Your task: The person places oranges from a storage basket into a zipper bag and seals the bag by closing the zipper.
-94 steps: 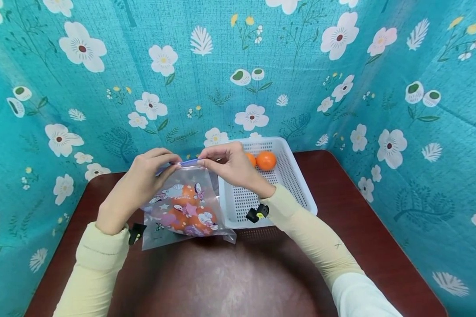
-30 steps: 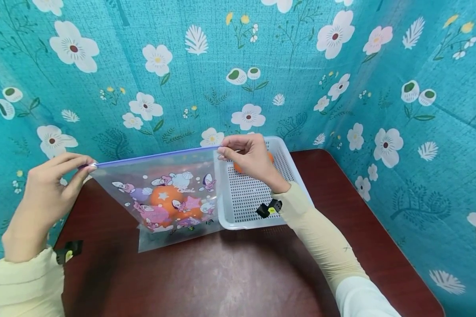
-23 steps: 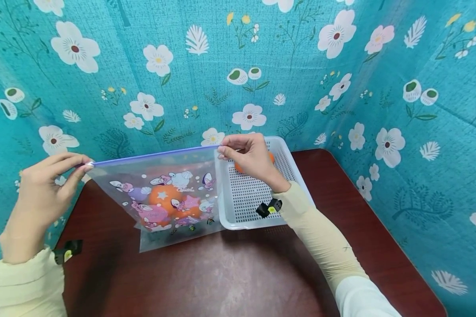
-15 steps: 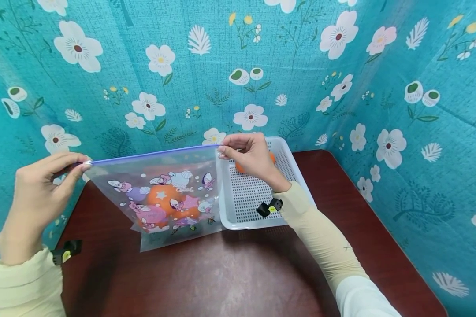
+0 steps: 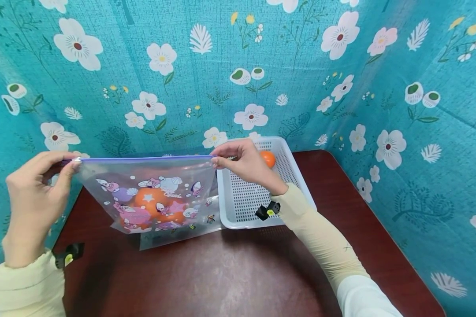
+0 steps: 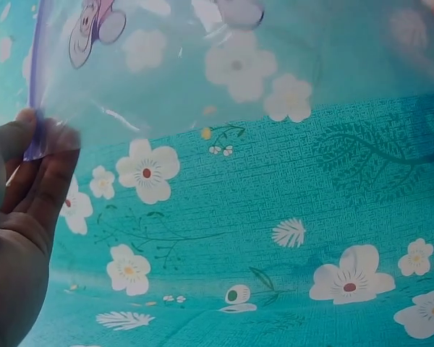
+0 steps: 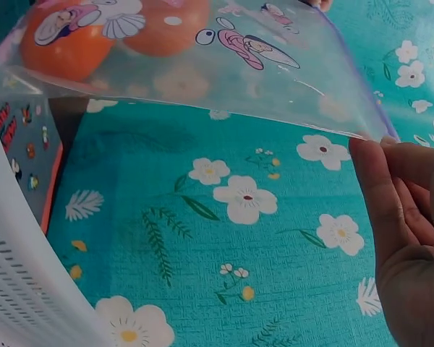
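A clear zip bag (image 5: 200, 176) with pink and purple cartoon prints hangs spread between the two hands, a purple zip strip (image 5: 150, 159) along its top. Several oranges (image 5: 150, 202) sit low inside it. My left hand (image 5: 35, 198) pinches the strip's left end between thumb and fingers; in the left wrist view, the bag's corner lies in that hand (image 6: 22, 224). My right hand (image 5: 250, 165) pinches the right end, its wrist above the basket. In the right wrist view, thumb and fingertips of this hand (image 7: 412, 231) meet at the bag's top corner.
Right of the bag, a white perforated basket (image 5: 258, 225) stands on the dark red table (image 5: 206, 281), an orange (image 5: 267, 158) at its back. Another clear printed bag (image 5: 170, 241) lies partly under the held one. A teal flowered cloth (image 5: 206, 75) hangs behind.
Three seconds ago both hands were close together on the zip strip; the left hand has since moved far left. Lately the bag has shifted left, its right end lower and nearer.
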Motion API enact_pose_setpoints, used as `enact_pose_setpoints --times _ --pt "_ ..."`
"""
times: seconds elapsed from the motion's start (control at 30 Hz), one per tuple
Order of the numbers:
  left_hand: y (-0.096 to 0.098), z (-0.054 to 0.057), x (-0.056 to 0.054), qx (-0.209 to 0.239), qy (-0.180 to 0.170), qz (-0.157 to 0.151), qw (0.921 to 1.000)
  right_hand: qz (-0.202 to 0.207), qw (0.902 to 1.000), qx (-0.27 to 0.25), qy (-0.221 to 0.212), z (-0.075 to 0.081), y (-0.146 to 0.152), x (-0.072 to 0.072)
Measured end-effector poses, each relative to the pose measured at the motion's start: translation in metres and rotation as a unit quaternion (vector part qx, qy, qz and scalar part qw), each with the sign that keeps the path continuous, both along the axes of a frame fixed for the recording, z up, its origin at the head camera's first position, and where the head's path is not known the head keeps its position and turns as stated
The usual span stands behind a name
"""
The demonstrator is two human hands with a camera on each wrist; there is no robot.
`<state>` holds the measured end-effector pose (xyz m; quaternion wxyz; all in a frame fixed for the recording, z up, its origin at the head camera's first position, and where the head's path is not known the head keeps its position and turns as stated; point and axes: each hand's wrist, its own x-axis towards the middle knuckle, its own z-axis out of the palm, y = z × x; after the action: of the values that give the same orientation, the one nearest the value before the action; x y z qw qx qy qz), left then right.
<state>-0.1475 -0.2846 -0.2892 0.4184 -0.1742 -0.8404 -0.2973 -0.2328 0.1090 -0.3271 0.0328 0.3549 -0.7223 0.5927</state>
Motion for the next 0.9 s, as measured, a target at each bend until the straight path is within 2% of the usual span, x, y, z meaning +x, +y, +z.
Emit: enact_pose_setpoints --times 0.27,0.5,0.67,0.77,0.9 --pt "-0.009 0.002 0.009 -0.009 0.004 0.029 0.9995 0.022 0.9991 0.023 -0.027 -0.007 -0.017 0.005" --pt "-0.021 -0.005 0.019 0.006 -0.011 0.049 0.9987 0.072 0.9960 0.026 -0.047 -0.016 -0.032 0.009" --pt "-0.030 -0.009 0.028 0.009 -0.028 0.060 0.9978 0.093 0.9934 0.043 -0.052 -0.024 -0.045 0.011" --pt "-0.036 -0.012 0.033 0.018 -0.044 0.084 0.9953 0.109 0.9907 0.062 -0.054 -0.027 -0.055 0.013" --pt "-0.045 -0.019 0.040 0.025 -0.054 0.097 0.9935 0.137 0.9845 0.094 -0.056 -0.033 -0.066 0.016"
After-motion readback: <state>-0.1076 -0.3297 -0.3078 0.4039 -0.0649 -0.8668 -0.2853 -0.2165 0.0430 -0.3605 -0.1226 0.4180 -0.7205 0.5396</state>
